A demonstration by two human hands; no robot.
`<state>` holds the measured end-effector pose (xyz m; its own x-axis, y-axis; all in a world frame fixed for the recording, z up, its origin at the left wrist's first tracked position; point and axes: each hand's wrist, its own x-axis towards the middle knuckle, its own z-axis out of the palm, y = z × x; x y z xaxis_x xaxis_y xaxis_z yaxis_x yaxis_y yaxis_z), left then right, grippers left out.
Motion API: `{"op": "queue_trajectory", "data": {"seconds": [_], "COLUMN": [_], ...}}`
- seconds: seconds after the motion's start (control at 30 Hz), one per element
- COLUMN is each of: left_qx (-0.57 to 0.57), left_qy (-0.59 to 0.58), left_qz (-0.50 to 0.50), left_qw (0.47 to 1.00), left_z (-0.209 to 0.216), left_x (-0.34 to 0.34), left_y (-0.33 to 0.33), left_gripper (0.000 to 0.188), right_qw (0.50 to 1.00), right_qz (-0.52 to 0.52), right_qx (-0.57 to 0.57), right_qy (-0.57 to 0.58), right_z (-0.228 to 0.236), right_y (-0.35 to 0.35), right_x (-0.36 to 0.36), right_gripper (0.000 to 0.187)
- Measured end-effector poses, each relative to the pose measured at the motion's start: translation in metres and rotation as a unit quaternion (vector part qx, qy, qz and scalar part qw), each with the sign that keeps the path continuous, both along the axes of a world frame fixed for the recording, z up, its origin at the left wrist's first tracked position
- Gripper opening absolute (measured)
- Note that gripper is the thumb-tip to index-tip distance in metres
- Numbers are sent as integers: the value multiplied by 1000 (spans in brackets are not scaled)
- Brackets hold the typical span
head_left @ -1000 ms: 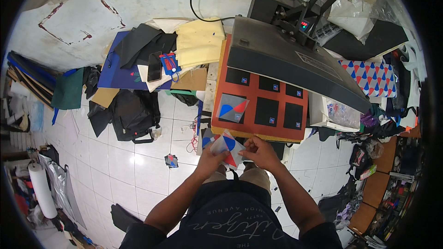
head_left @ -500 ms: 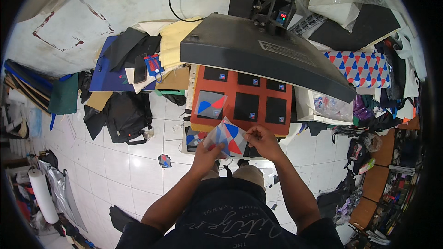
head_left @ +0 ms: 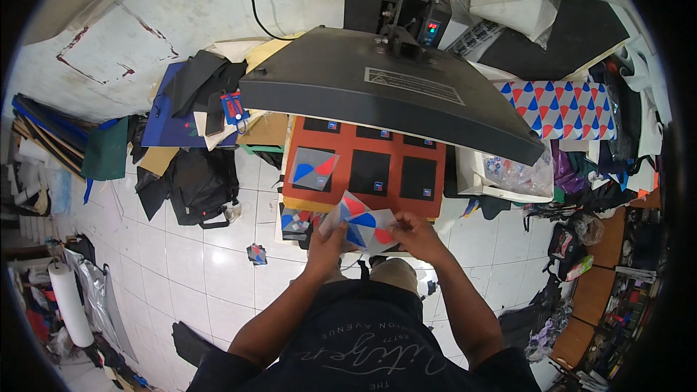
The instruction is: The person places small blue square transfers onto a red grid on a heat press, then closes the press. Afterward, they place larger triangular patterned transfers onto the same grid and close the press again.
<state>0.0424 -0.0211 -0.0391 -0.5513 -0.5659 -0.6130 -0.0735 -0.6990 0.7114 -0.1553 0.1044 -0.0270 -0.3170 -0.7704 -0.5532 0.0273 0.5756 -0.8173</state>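
Both hands are in front of my waist, holding printed transfer sheets (head_left: 372,235) with blue, red and grey shapes. My left hand (head_left: 327,245) pinches their left side with the thumb on top. My right hand (head_left: 417,236) grips the right edge between closed fingers. The sheets are fanned and partly overlap. Just beyond them lies a reddish-orange pad (head_left: 343,156) under the raised heat press plate (head_left: 377,76). Black square pieces (head_left: 369,171) with small printed marks lie on it in rows. A similar transfer sheet (head_left: 314,167) covers the near left piece.
The press plate hangs over the pad's far part. More printed pieces (head_left: 296,222) lie below the pad's near left corner. To the right is a white tray (head_left: 475,181) with plastic bags. A black backpack (head_left: 200,185) and a small printed stack (head_left: 257,254) sit on the tiled floor.
The sheets in my hands have spread apart, and another red-marked one shows behind the front one. My hands have come slightly lower. The press and pad appear shifted left in view.
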Motion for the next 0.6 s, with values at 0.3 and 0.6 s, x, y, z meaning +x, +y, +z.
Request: {"op": "queue_trajectory", "data": {"seconds": [0.3,0.6], "left_qx": [-291,-408], "left_qy": [-163,-216], "left_qz": [-268,-411], "left_qw": [904,786], "left_z": [-5,2], "left_x": [15,-10], "left_y": [-4,-39], "left_gripper": [41,78], "right_qw": [983,977], "right_qz": [-39,42], "right_qx": [-98,-128], "right_qy": [153,167], "right_z": [-7,-39], "right_y": [-40,-114], "right_x": [-85,-97], "right_gripper": [27,23]}}
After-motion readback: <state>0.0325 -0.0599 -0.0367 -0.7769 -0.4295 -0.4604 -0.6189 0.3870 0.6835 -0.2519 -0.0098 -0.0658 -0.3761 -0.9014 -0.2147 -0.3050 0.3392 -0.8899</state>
